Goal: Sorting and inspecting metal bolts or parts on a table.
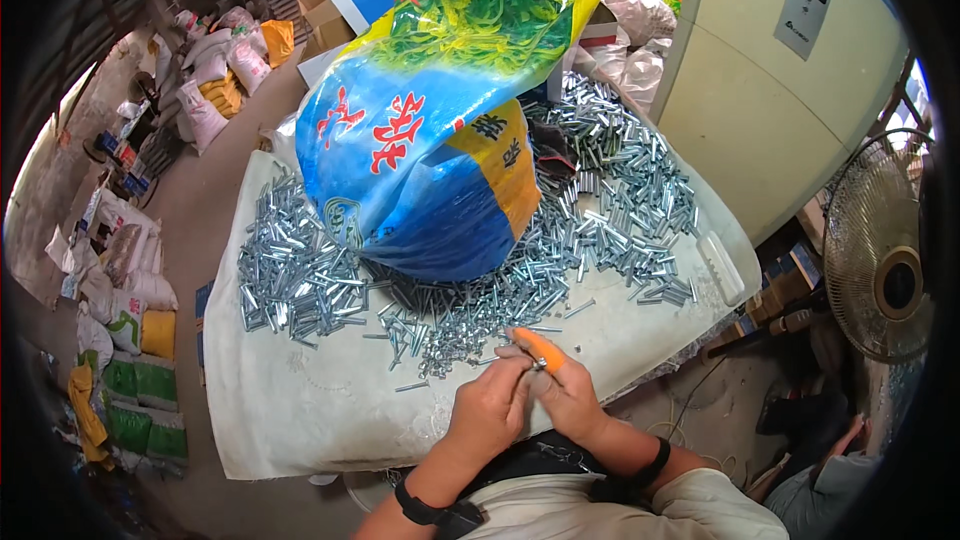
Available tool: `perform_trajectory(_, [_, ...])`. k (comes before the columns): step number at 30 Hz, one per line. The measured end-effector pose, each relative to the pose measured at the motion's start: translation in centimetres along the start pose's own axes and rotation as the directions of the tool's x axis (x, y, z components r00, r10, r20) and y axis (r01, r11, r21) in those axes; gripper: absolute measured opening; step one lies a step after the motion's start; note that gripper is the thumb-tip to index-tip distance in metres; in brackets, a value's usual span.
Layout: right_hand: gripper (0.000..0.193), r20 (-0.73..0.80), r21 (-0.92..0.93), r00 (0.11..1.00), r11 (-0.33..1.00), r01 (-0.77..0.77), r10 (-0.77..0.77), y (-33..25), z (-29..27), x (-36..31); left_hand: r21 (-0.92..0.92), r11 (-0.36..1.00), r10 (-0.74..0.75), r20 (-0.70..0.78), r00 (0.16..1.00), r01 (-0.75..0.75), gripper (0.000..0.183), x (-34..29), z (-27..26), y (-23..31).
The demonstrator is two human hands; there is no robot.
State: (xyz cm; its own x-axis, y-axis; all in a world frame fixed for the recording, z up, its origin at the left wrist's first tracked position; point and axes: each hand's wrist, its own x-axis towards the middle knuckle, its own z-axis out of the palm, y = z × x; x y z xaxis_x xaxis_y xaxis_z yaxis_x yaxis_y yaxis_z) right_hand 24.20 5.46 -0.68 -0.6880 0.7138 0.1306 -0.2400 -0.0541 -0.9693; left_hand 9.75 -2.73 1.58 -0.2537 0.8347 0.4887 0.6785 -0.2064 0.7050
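My left hand (487, 408) and my right hand (572, 402) meet at the near edge of the table, fingers closed in a pinch. Between the fingertips shows the shiny end of a small metal bolt (541, 364); the rest of it is hidden. An orange finger cover (538, 348) sits on a digit of my right hand. Just beyond the hands lies a heap of small nuts (455, 348), with loose silver bolts (300, 265) piled around it. A large blue, green and yellow plastic sack (420, 170) rests on the pile, partly covering it.
The pale table cover (290, 420) has a white plastic strip (722, 268) at its right. A fan (885, 250) and a cream cabinet (765, 90) stand to the right. Another person (835, 480) is at the lower right. Filled sacks (145, 380) line the left side.
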Motion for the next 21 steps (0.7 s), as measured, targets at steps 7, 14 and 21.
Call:
perform_trajectory(7, [0.077,0.134,-0.229,0.986,0.965,0.124,-0.096,0.3,-0.8,-0.6,-0.106,0.916,-0.396,-0.093,0.914,0.386,0.015,1.2,-3.4,-2.8])
perform_trajectory(14, [0.072,0.082,-0.274,0.982,0.943,0.188,-0.172,0.2,0.0,-0.2,-0.064,0.928,-0.363,0.062,0.930,0.367,0.017,0.2,-1.9,-0.6])
perform_trajectory(21, [0.032,-0.128,-0.536,0.951,0.826,0.171,-0.280,-0.5,-3.5,0.7,-0.135,0.922,-0.368,-0.599,0.711,0.364,0.029,3.0,-8.9,-5.4])
